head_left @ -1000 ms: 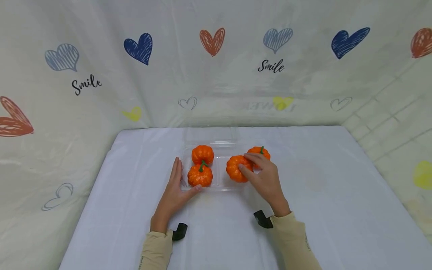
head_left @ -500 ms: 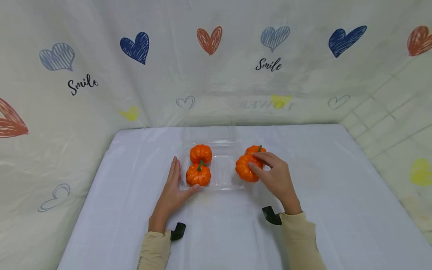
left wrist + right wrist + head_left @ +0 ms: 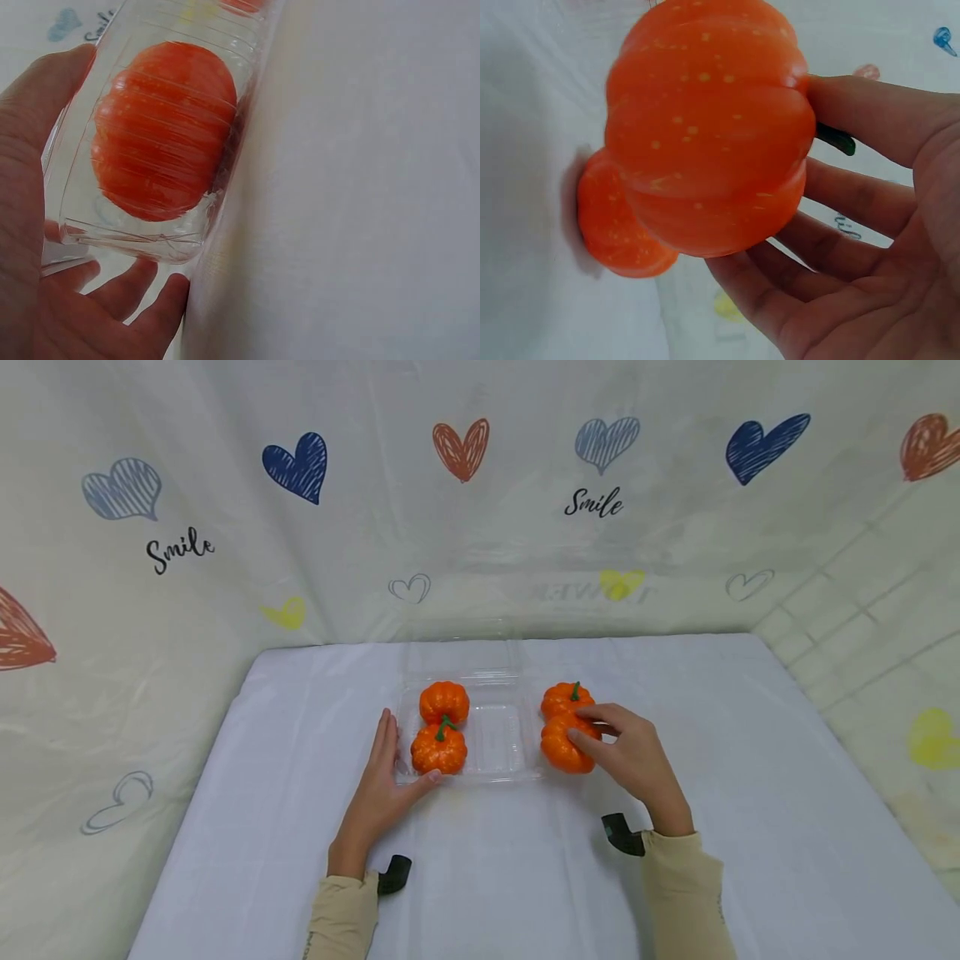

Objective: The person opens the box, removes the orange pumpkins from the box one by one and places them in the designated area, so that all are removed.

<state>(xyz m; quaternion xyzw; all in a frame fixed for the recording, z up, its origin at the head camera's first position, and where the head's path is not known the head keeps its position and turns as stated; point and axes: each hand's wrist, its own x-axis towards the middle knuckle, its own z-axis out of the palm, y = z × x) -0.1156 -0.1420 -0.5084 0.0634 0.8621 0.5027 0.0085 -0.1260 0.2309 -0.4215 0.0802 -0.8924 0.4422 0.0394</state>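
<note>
In the head view my right hand [image 3: 632, 757] pinches a glossy orange toy pumpkin [image 3: 567, 745] between thumb and fingers, right of a clear plastic container [image 3: 495, 775]. The right wrist view shows this held pumpkin [image 3: 705, 127] large, its green stem turned toward the palm. Just behind it another toy pumpkin [image 3: 567, 696] sits on the table. Two more pumpkins lie in the container's left half, a rear one [image 3: 444, 702] and a front one [image 3: 438, 750]. My left hand [image 3: 380, 793] spreads round the container's near left corner, fingers along its side and thumb at the front rim.
The container's transparent lid [image 3: 461, 656] stands open at the back. A white cloth [image 3: 480, 877] covers the table, and a curtain [image 3: 360, 535] printed with hearts hangs behind. Black wrist mounts [image 3: 622, 835] sit on both cuffs.
My right hand has moved the held pumpkin rightward, from over the container's right half to beside it, in front of the pumpkin on the table. The left hand stays at the container's corner.
</note>
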